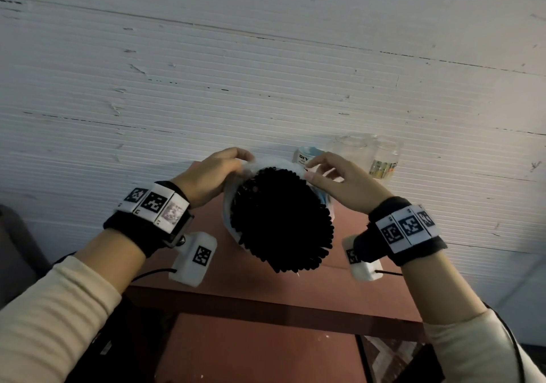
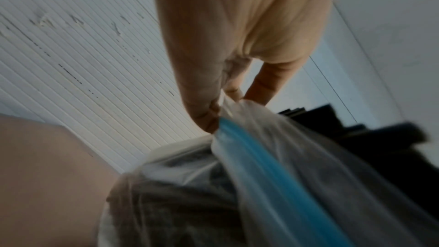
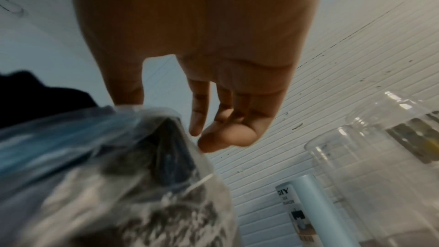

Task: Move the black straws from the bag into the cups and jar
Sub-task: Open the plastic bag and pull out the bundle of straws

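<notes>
A clear plastic bag with a blue strip stands over the table, packed with black straws whose ends face me. My left hand pinches the bag's rim on the left; in the left wrist view its fingertips clamp the plastic bag by the blue strip. My right hand pinches the rim on the right, with the thumb on the plastic. Behind the bag stand a pale DIY-labelled cup, a clear cup and a glass jar.
The red-brown table is narrow and backs onto a white ribbed wall. A lower shelf lies under its front edge. The cups and jar stand against the wall at the back right.
</notes>
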Demonstrator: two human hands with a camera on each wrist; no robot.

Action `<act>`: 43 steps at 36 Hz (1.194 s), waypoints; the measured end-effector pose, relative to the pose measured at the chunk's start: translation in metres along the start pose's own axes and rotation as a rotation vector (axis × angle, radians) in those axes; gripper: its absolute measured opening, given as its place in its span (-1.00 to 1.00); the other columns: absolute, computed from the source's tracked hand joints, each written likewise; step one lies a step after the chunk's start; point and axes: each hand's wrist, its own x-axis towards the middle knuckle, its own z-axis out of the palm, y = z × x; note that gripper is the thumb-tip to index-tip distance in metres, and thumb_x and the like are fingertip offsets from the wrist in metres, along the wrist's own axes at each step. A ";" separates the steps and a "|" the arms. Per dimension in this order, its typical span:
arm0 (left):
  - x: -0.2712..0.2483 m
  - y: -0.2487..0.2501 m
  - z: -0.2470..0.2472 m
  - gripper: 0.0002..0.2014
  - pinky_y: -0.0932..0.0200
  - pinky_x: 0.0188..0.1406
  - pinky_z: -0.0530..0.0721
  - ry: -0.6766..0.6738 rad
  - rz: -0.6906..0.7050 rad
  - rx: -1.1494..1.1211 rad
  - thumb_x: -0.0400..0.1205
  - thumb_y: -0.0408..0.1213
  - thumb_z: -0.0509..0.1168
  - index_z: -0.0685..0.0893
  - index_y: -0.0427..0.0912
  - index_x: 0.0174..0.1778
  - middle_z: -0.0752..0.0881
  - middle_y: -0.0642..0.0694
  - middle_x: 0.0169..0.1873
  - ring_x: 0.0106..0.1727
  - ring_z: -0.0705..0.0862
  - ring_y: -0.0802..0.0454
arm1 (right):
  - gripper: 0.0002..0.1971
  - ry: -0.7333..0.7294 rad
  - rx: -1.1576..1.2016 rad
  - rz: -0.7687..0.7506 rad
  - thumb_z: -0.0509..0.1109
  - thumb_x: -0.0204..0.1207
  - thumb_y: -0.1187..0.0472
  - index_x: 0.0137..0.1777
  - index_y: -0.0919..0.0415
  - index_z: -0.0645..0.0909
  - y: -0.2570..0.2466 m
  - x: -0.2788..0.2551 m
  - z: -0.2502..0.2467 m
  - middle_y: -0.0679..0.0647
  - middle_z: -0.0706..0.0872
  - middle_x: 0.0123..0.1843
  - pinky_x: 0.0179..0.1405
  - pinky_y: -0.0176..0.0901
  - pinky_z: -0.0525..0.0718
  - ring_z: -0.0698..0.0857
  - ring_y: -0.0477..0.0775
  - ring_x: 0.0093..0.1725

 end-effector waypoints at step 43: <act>-0.010 -0.002 -0.004 -0.58 0.29 -0.36 0.72 0.151 0.000 0.140 0.71 -0.49 0.16 0.59 -0.04 0.44 0.75 0.00 -0.07 -0.28 0.71 0.22 | -0.85 0.265 0.035 0.037 0.21 0.63 0.29 0.01 0.02 0.55 -0.013 -0.002 0.020 0.07 0.63 -0.35 -0.37 0.05 0.64 0.59 0.17 -0.44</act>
